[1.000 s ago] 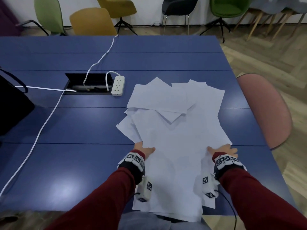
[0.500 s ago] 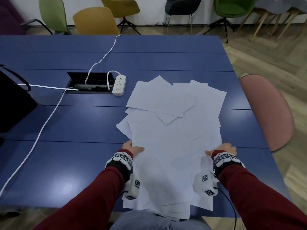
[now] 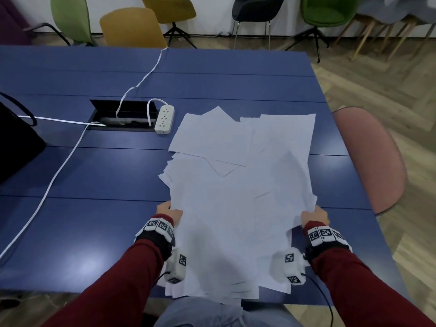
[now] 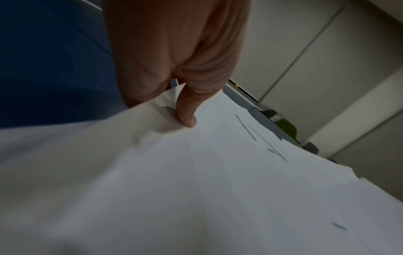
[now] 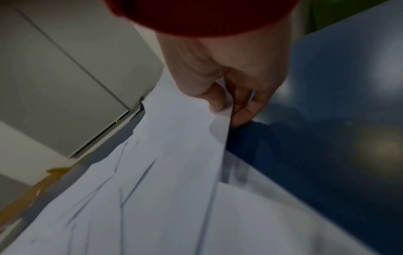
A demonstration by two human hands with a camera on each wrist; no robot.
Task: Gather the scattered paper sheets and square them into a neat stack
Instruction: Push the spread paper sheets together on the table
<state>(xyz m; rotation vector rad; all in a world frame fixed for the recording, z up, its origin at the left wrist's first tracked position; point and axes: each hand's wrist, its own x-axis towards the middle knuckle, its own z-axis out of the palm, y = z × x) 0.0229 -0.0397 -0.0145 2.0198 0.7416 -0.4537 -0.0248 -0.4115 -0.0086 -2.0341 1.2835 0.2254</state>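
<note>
Several white paper sheets (image 3: 238, 204) lie in a loose, fanned pile on the blue table (image 3: 82, 175), their near edges hanging over the front edge. My left hand (image 3: 170, 214) holds the pile's left side; in the left wrist view its thumb (image 4: 186, 110) presses on top of the sheets (image 4: 218, 181). My right hand (image 3: 315, 217) pinches the right side; in the right wrist view thumb and fingers (image 5: 224, 105) clamp the paper edge (image 5: 174, 163). The fingers under the sheets are hidden.
A white power strip (image 3: 164, 119) with cables lies beside an open cable hatch (image 3: 122, 116), left of the pile's far end. A black bag (image 3: 16, 140) stands at the left edge. A pink chair (image 3: 370, 159) sits at the table's right side.
Both hands have slid outward to the pile's sides and taken hold of it. The sheets have been drawn in narrower and toward me.
</note>
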